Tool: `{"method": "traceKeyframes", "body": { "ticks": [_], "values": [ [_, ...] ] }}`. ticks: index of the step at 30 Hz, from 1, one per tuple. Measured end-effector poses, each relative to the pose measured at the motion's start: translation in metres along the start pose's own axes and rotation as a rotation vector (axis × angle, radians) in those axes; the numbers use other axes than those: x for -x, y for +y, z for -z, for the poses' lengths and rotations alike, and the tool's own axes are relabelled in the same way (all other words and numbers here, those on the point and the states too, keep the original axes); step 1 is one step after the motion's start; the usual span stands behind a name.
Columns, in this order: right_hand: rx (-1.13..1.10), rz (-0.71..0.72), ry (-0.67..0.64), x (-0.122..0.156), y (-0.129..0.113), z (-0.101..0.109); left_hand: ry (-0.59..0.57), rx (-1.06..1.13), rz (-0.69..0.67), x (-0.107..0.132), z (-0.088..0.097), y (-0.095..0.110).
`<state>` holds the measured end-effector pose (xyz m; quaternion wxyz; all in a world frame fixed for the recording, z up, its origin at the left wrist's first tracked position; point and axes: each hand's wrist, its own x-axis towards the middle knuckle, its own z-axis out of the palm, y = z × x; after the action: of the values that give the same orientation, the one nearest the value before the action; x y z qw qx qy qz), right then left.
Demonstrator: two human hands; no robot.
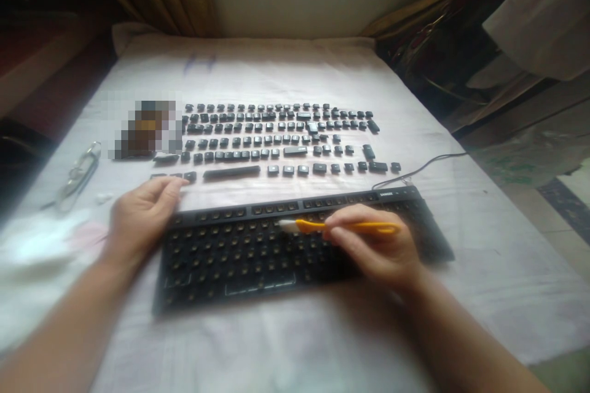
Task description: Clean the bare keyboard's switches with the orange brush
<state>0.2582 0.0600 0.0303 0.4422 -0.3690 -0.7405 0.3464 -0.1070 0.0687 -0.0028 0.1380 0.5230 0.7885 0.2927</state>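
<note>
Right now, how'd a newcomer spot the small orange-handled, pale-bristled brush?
On the pale cloth lies a long black keyboard with its keys stripped. Over it, the right hand holds the slim orange-handled brush with pale bristles, bristle end pointing toward the left hand's side. Its bright orange handle sets it apart from the black keyboard and the loose black keycaps beyond.

Two hands are in view, one left hand (142, 212) and one right hand (380, 249), with one brush (311, 226) and one keyboard (258, 261) that has one cable (421, 167). The loose keys (249, 128) make six rows across the middle of the frame, too small and blurred to total exactly. The lowest row has one long bar key (232, 172) and nine shorter keys (303, 170) to its right.
</note>
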Motion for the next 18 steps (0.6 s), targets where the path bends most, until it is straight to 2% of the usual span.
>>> {"method": "traceKeyframes", "body": {
  "ticks": [6, 18],
  "values": [
    [0.080, 0.086, -0.096, -0.0022, 0.0014, -0.0013, 0.001, -0.003, -0.005, 0.0015, 0.0013, 0.0018],
    [0.044, 0.093, -0.176, -0.0021, -0.0013, -0.0024, 0.009, -0.008, -0.019, 0.0000, -0.0003, -0.0009]
  ]
}}
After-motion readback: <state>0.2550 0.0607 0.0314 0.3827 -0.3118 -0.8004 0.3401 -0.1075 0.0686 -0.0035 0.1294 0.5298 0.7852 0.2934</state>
